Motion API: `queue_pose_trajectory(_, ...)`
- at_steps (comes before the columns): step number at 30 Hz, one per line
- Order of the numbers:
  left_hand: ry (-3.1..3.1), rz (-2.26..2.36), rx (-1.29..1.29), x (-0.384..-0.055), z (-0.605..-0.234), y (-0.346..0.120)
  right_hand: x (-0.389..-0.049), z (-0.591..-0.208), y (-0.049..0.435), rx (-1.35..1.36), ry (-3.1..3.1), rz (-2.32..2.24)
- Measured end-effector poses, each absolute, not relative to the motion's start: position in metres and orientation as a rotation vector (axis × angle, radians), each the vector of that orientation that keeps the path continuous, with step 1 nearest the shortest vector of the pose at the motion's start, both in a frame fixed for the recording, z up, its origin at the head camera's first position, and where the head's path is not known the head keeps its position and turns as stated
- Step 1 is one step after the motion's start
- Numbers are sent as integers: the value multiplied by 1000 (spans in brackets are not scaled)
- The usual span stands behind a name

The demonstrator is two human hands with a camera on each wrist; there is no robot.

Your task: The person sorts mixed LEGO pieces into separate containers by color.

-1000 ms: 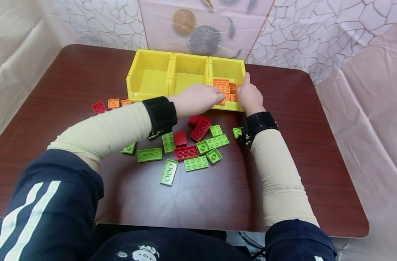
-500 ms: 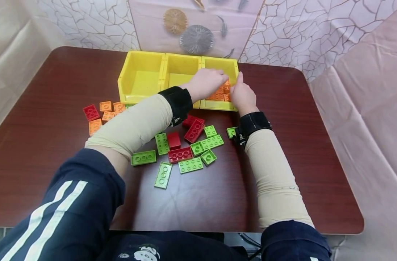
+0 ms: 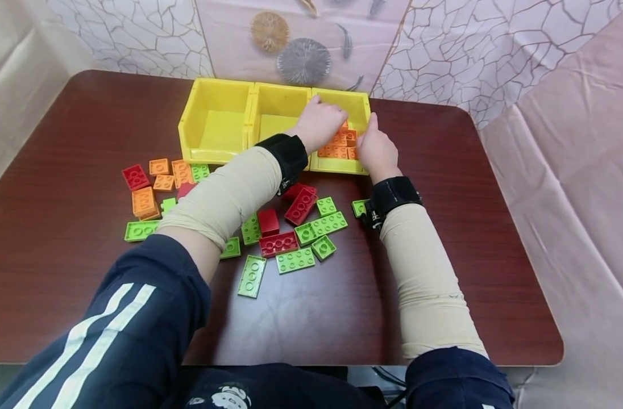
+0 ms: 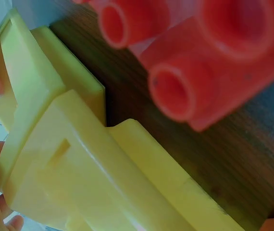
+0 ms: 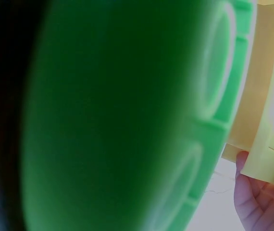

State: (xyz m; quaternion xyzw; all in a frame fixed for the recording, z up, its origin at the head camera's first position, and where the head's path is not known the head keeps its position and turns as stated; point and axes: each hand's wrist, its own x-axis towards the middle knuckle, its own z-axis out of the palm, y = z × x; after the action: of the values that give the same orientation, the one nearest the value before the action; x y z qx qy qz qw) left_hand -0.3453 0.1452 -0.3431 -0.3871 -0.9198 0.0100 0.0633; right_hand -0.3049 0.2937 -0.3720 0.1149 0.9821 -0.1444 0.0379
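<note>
A yellow storage bin (image 3: 216, 154) with three side-by-side compartments stands at the back of the table. Orange toy building bricks (image 3: 334, 151) lie in its right compartment. My left hand (image 3: 319, 125) grips the divider between the middle and right compartments, and in the left wrist view fingers show on both sides of a yellow wall. At the outer right wall, my right hand (image 3: 378, 152) holds on with its thumb inside and fingers outside. A red brick (image 4: 175, 91) looms close to the left wrist camera. A green brick (image 5: 113, 115) fills much of the right wrist view.
Green bricks (image 3: 296, 261), red bricks (image 3: 279, 243) and orange bricks (image 3: 144, 200) lie loose in front of the bin. One green brick (image 3: 358, 208) sits close to the right wrist strap. Behind the bin, patterned cloth (image 3: 311, 23) hangs along the table's back edge.
My left hand has moved from the orange bricks up and back to the divider. The right hand keeps its place at the right wall. The whole view has shifted slightly.
</note>
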Motion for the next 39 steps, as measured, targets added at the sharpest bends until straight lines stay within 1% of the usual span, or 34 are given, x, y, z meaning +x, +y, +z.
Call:
queue_pose_trajectory(9,-2848,86,-1111,-345,-348,143,-303,-376,286,339,2990,-469)
queue_pose_trajectory(23,-2898,37,-1102,-344,-355,129,-303,-379,278,322,2989,-475)
queue_pose_trajectory(30,-2693,-114,-1213,-326,-339,106,-304,-375,281,352,2987,-471)
queue_pose_trajectory(34,-2615,-167,-1313,-310,-330,84,-304,-373,285,375,2969,-477)
queue_pose_trajectory(39,-2603,-153,-1447,-292,-329,53,-304,-370,290,390,2972,-491)
